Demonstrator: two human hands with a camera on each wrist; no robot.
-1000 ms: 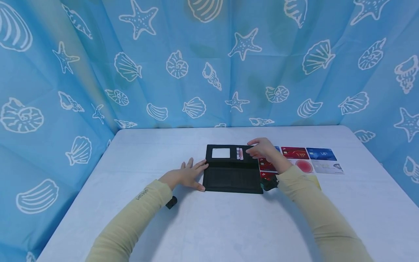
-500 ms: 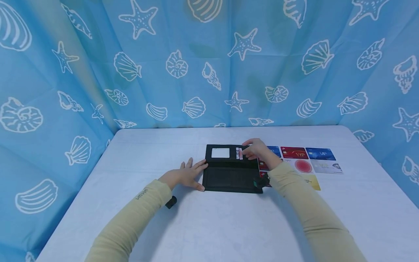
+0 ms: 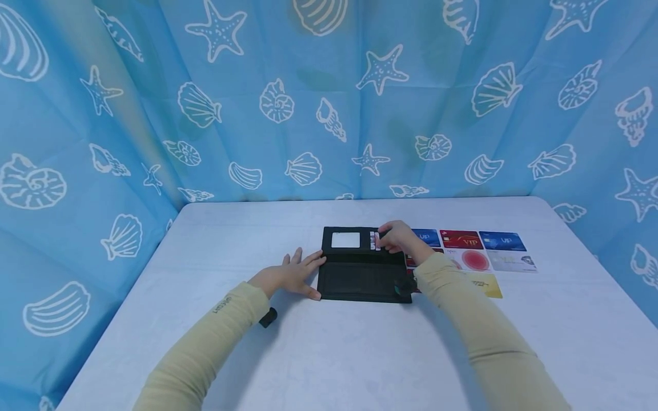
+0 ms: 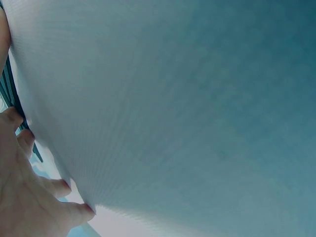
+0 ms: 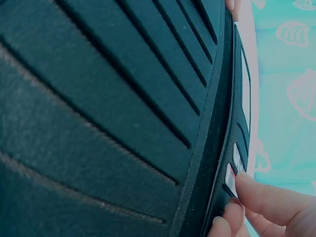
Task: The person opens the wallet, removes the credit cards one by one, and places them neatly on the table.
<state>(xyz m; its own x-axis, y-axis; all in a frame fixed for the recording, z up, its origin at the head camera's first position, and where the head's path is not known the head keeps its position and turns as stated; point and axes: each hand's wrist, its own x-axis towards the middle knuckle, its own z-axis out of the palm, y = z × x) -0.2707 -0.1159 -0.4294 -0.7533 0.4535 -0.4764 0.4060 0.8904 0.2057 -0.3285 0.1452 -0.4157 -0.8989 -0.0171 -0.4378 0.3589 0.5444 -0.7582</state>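
Observation:
A black wallet (image 3: 362,281) lies unfolded on the table, with a white window (image 3: 346,240) in its upper half. My left hand (image 3: 290,278) rests flat at its left edge, fingers spread. My right hand (image 3: 403,240) is over the upper right part of the wallet, by the card slots. Two cards stick partly out of the slots there. In the right wrist view my thumb and fingers pinch the lower card (image 5: 230,178), and the other card (image 5: 238,157) sits just above it. Most of both cards is hidden inside the slots.
To the wallet's right lie several cards in rows, among them a red VIP card (image 3: 462,240), a blue VIP card (image 3: 502,241), a silver card (image 3: 512,261) and a gold card (image 3: 487,284). My right forearm covers some of them. A blue seashell curtain (image 3: 288,137) hangs behind the table.
My right hand has moved left along the upper part of the wallet to the protruding cards, uncovering a blue card at the right. The left hand stays in place.

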